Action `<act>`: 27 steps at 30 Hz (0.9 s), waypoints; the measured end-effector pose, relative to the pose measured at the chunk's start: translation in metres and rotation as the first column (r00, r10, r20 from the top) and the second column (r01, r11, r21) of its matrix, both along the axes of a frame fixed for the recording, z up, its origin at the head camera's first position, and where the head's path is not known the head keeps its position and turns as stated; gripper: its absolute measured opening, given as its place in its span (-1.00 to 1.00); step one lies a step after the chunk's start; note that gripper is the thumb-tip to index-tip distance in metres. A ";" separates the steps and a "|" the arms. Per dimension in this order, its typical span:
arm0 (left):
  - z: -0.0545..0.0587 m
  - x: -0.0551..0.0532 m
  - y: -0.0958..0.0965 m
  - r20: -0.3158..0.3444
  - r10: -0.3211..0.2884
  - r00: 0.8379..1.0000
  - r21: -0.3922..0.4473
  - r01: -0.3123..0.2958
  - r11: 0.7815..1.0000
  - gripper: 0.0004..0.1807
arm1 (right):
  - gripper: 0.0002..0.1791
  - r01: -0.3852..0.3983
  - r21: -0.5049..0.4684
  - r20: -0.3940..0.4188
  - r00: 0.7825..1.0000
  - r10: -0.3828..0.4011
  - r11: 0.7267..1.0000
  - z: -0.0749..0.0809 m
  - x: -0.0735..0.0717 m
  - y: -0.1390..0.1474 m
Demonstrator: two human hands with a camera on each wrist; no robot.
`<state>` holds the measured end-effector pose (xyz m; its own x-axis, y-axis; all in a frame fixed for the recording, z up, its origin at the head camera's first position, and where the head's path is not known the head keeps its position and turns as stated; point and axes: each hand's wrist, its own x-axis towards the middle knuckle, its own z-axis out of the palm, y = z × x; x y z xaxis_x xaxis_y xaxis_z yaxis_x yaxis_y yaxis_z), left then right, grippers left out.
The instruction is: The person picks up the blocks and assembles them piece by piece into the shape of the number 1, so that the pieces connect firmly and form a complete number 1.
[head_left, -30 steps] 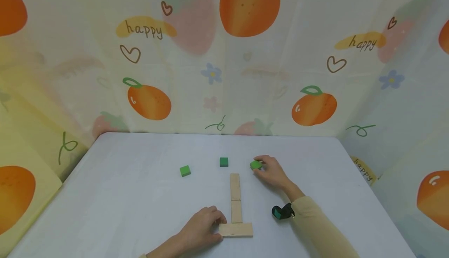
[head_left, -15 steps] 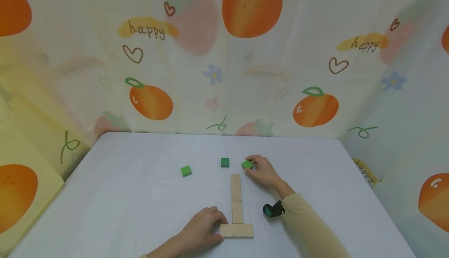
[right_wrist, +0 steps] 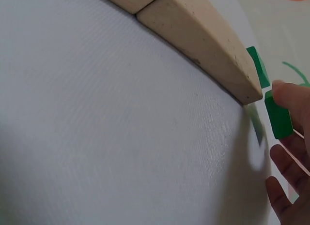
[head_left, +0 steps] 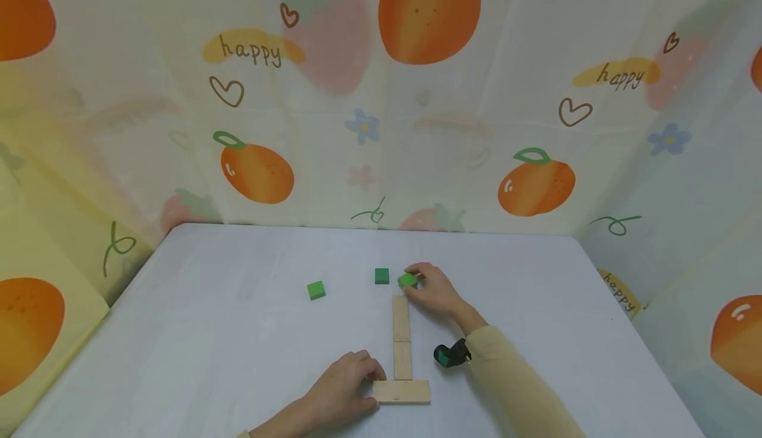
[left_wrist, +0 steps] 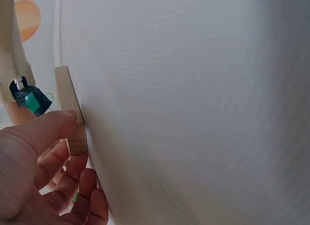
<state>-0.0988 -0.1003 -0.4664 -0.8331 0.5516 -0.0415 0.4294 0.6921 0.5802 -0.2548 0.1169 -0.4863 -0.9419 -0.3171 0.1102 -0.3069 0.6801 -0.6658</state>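
Observation:
Between thumb and fingers, my right hand (head_left: 437,292) pinches a light green block (head_left: 407,280) just past the far end of a row of wooden blocks. The right wrist view has this green block (right_wrist: 278,116) beside the end of a wooden block (right_wrist: 203,46). Two plain wooden blocks (head_left: 401,319) lie end to end, pointing away from me. Across their near end lies a third wooden block (head_left: 401,392). My left hand (head_left: 342,388) grips its left end; in the left wrist view the thumb presses on this block (left_wrist: 70,94).
A dark green block (head_left: 381,276) sits left of my right hand. Farther left on the white table (head_left: 208,332) is another light green block (head_left: 316,290). A small black device (head_left: 452,353) is strapped at my right wrist. A fruit-print cloth (head_left: 417,127) hangs behind the table.
My right hand has moved left with the light green block, from well right of the wooden row to its far end. The left hand keeps its place on the near wooden block.

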 end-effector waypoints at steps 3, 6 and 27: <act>0.000 0.000 0.000 -0.002 -0.001 1.000 0.003 0.001 1.000 -0.70 | -0.60 0.002 0.009 0.015 1.000 -0.002 1.000 0.001 0.001 -0.004; 0.000 0.000 0.000 -0.006 -0.005 1.000 0.004 0.005 1.000 -0.70 | -0.60 0.008 0.033 0.019 1.000 -0.009 0.999 -0.001 0.000 -0.005; -0.002 -0.001 -0.001 0.005 -0.010 1.000 0.003 0.010 1.000 -0.69 | -0.59 -0.027 0.054 0.018 1.000 0.026 0.998 -0.001 -0.002 -0.004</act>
